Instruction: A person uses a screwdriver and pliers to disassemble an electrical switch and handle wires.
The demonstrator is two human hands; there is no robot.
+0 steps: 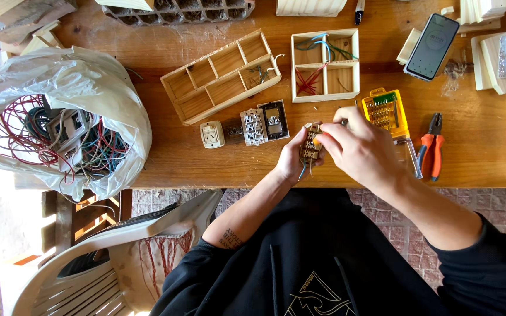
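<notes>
— Big white bag [109, 99] on the left, mouth wide open. Why?

— Easy to reach in. Full of red, green and blue wires [27, 137], with a grey switch plate on top.

— And the wooden trays?

— Long tray [221, 76] and square tray [325, 65], little boxes for sorting. Wire bits in the square one.

— Yellow box [386, 111]?

— Open, small tool tips in rows, close by the right hand. Red pliers [431, 146] just beside.

— The hands?

— Left hand [291, 161] wrapped round a small switch block [310, 145], held above the table edge. Right hand [361, 146] pinched shut on a thin tool, tip at the block.
</notes>
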